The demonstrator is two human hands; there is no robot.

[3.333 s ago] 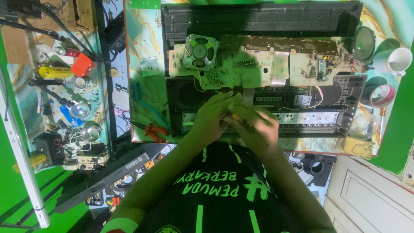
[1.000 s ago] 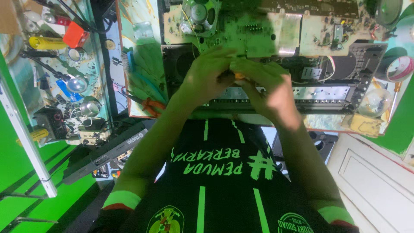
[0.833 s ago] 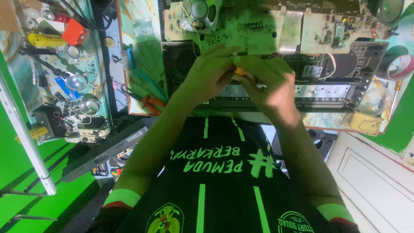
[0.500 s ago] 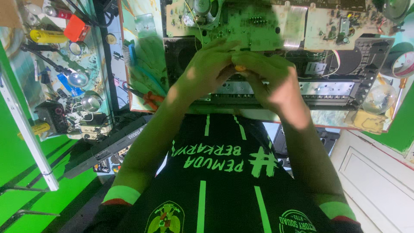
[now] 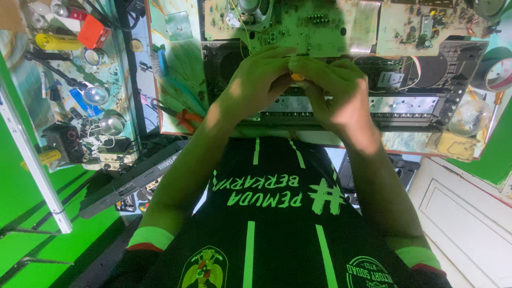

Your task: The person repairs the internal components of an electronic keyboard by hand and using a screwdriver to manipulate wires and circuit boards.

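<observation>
Two hands meet over the opened black device chassis (image 5: 341, 106) on the tabletop (image 5: 176, 64). Since a second ago the circuit board (image 5: 320, 26) sits nearer. Left hand (image 5: 256, 80) and right hand (image 5: 336, 90) press fingers together, pinching a small orange piece (image 5: 298, 77).

Strong green cast throughout, even bright light, sharp focus, slight edge distortion.

Workbench (image 5: 176, 69) with patterned top, as I see it from the head camera: 1 opened black device chassis (image 5: 453, 69), a green circuit board (image 5: 320, 26) resting across it, orange-handled pliers (image 5: 184, 118) at the near-left corner, a blue-handled brush (image 5: 160, 61) left of the chassis.
</observation>
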